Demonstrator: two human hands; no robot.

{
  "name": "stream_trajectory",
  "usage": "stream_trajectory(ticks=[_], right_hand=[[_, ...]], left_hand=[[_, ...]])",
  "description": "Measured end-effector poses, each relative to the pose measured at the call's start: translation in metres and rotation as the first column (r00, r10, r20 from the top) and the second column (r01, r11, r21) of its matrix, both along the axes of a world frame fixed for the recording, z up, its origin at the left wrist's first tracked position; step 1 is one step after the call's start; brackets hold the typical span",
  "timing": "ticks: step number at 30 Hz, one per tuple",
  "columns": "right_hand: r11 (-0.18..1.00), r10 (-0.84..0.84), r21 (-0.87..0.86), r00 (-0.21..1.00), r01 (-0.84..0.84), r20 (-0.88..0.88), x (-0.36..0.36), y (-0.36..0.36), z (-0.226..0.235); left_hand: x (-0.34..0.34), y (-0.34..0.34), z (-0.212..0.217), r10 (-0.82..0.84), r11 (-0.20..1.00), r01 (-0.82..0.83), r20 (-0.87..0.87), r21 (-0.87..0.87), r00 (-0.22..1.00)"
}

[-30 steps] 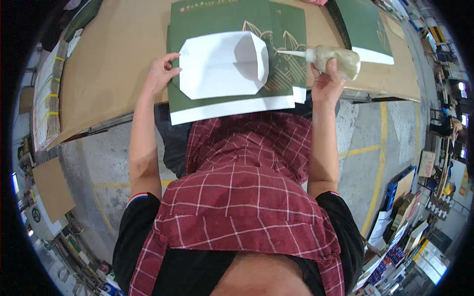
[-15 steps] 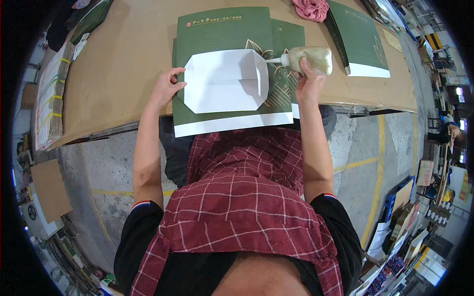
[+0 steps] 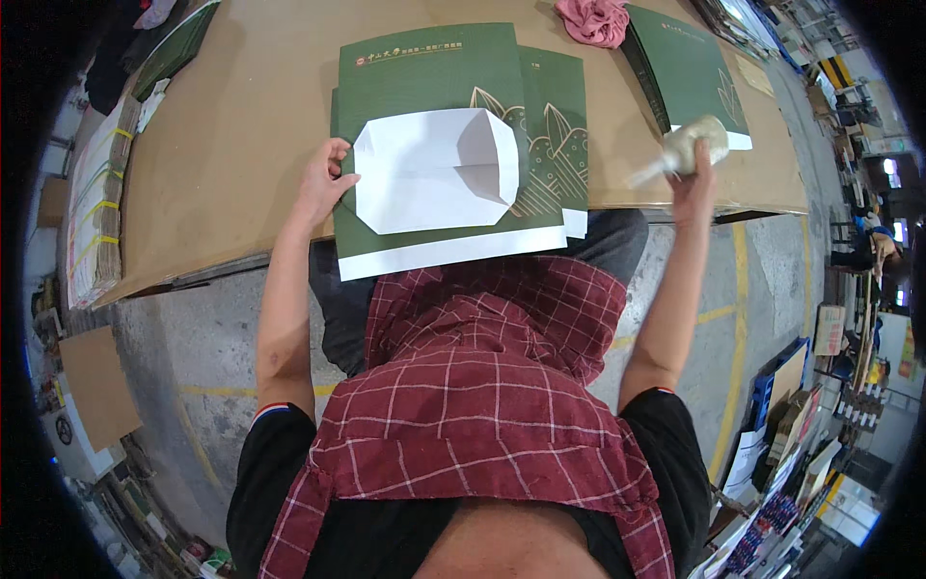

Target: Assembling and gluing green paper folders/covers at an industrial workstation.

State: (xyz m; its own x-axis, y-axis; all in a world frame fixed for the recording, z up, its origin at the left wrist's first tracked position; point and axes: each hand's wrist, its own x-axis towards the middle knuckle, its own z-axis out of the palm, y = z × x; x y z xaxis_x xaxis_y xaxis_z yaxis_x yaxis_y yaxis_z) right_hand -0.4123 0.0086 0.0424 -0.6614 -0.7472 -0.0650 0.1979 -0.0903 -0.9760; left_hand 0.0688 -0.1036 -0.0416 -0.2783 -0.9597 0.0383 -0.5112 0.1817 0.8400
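Note:
A flat green paper bag point(image 3: 424, 82) with gold leaf designs lies before me, its bottom opened out into a white panel point(image 3: 415, 183) with folded corners. At its left edge, my left hand point(image 3: 323, 183) has thumb and fingers closed on the paper. My right hand point(image 3: 696, 188) is wrapped round a squeeze bottle point(image 3: 696, 140) of pale, cloudy liquid. The bottle is held right of the bag, blurred by motion, its thin nozzle pointing left and down. Another green bag point(image 3: 559, 145) lies partly hidden underneath.
A brown-topped table point(image 3: 241, 125) carries everything. Farther right lie more green bags point(image 3: 685, 72), with a crumpled pink cloth point(image 3: 590, 21) beside them. At the left edge stands a stack of bundled paper point(image 3: 96, 217) with yellow straps.
My right hand has drawn the bottle away to the right, its nozzle leaving the white panel's right side. The left hand stays at the bag's left edge. The bag has shifted slightly.

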Motion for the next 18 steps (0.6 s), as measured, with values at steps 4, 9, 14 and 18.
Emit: stream_trajectory(ticks=[4,9,14,18], right_hand=[[0.838,0.173,0.544,0.93,0.034,-0.324,-0.058,0.009,0.001],[0.695,0.561,0.718,0.593,0.04,-0.577,-0.072,-0.002,-0.023],[0.943,0.33,0.331,-0.018,-0.03,-0.944,0.037,-0.03,-0.004],[0.749,0.63,0.443,0.32,-0.493,-0.708,0.104,-0.045,-0.013]], left_hand=[[-0.007,0.006,0.011,0.04,0.999,-0.042,0.077,0.02,0.996],[-0.031,0.011,0.026,-0.033,0.999,0.035,0.186,-0.006,0.982],[-0.025,0.008,0.026,-0.061,0.998,0.056,0.204,0.032,0.977],[-0.026,0.001,0.027,-0.127,0.992,0.121,0.196,0.041,0.972]])
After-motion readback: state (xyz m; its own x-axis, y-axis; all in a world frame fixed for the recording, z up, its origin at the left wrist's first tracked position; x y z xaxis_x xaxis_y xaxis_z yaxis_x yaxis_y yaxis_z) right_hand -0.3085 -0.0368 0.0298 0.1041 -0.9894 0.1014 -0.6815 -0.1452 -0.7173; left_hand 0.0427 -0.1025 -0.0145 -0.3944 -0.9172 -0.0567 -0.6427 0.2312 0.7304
